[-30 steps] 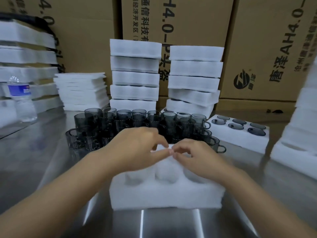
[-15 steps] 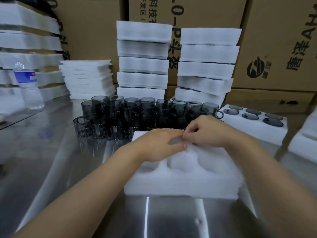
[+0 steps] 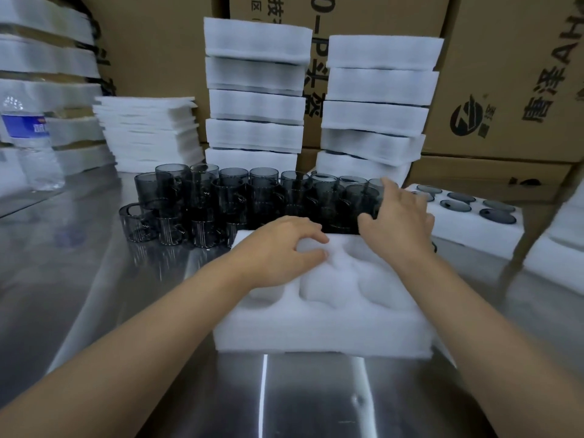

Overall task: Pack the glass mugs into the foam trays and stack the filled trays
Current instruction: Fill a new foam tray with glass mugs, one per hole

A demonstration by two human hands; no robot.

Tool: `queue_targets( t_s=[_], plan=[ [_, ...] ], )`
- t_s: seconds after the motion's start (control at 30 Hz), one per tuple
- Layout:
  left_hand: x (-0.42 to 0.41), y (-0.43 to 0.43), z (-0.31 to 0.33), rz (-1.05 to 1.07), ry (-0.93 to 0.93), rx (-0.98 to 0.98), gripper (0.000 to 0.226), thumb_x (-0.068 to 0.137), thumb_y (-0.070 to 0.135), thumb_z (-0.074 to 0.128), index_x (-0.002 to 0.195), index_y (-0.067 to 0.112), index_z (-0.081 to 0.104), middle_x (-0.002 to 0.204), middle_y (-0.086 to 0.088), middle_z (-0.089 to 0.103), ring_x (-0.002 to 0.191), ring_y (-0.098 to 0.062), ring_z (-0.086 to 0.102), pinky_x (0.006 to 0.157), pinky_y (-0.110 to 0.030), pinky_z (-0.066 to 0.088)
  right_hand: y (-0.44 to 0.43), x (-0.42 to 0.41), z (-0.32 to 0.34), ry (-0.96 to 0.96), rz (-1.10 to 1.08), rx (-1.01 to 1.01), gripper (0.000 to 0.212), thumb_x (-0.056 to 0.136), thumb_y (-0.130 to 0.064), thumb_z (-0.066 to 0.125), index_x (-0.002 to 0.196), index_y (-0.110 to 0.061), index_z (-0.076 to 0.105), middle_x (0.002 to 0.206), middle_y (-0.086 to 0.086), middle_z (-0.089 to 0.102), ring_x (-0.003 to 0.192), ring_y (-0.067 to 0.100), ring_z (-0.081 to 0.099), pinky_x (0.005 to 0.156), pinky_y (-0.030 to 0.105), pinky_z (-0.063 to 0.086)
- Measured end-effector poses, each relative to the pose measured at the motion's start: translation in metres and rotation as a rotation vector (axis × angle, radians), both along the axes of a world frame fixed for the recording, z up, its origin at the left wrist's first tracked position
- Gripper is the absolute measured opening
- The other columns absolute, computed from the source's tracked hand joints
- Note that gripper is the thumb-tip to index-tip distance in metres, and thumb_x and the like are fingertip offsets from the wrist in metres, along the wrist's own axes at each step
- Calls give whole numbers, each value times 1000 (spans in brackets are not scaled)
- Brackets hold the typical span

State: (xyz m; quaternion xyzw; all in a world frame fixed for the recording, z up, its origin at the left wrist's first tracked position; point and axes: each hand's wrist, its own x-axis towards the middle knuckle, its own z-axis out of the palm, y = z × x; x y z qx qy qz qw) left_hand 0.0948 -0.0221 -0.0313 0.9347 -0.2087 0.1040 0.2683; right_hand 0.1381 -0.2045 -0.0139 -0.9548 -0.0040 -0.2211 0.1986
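Note:
A white foam tray [image 3: 322,330] with empty round pockets lies on the steel table in front of me. My left hand [image 3: 281,248] rests on its far left part, fingers curled against the foam. My right hand [image 3: 398,219] reaches over the tray's far edge with fingers spread, touching the rightmost of several dark smoked glass mugs [image 3: 234,200] that stand in rows behind the tray. Whether it grips a mug I cannot tell. A filled tray [image 3: 474,229] with mugs sunk into its pockets sits to the right.
Two stacks of foam trays [image 3: 256,102] [image 3: 376,99] rise behind the mugs, against cardboard boxes [image 3: 512,74]. A pile of thin foam sheets [image 3: 148,134] and a water bottle [image 3: 31,143] stand at the left. More foam trays [image 3: 556,257] lie at the right edge.
My hands have parted: the right one moved off the tray's middle, forward and right to the mugs, fingers spreading. The left one stays on the foam. The view has shifted closer.

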Motion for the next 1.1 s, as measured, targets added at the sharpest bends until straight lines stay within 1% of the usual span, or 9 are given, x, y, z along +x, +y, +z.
queue_targets(
  t_s=[0.1,0.27,0.37,0.5,0.73,0.83,0.97,1.03,1.1],
  plan=[
    [0,0,1,4,-2,4,30,92,33,57,121,28,61,140,12,48,133,-2,31,96,-7,17,-3,3,-2,91,12,-71,67,91,-25,44,151,-26,13,142,13,40,133,33,27,105,46,24],
    [-3,-1,4,10,2,7,28,93,31,57,119,26,63,136,13,50,128,-1,34,89,-5,20,-1,4,-4,108,5,-125,65,92,-23,41,150,-34,14,140,14,37,129,34,28,105,45,24],
    [-4,-1,4,14,2,10,27,93,31,57,119,25,63,135,13,51,127,-2,35,86,-5,21,-1,5,-5,104,-22,-145,57,93,-24,42,147,-28,24,141,16,37,128,36,31,103,45,26],
    [-5,-1,5,22,-1,0,26,93,31,57,117,26,64,134,14,51,126,-1,36,86,-7,23,-1,8,-8,71,-64,-131,41,93,-18,46,133,-15,38,131,14,50,123,34,38,96,43,30],
    [-3,-2,5,31,1,-18,23,92,30,59,113,27,66,131,14,53,119,-3,43,83,-11,28,-1,13,-10,26,-133,-144,28,95,-16,47,122,-10,45,120,12,59,117,33,47,92,40,30],
    [-3,-2,5,29,6,-12,22,92,30,59,113,27,66,131,15,53,118,-4,45,84,-12,30,-2,11,-7,-74,-143,-108,23,95,-14,46,118,-11,48,116,11,61,113,32,49,88,39,29],
    [-3,-1,5,39,35,-94,23,90,30,61,113,30,65,125,18,57,111,-6,54,93,-19,40,-1,-1,1,-398,-74,-45,20,98,-20,45,113,-10,52,108,9,62,103,32,53,82,38,26],
    [-2,-2,6,37,26,-246,24,90,26,62,114,31,64,118,18,62,107,1,57,93,-14,42,3,-10,6,-575,66,15,18,96,-20,48,108,-10,56,102,7,63,96,30,54,76,33,20],
    [-1,-2,9,-6,51,-526,24,91,22,60,114,28,62,110,13,68,103,4,61,92,-13,43,11,-20,10,-676,238,57,17,90,-20,52,101,-10,60,93,4,65,89,28,56,76,33,23]
  ],
)
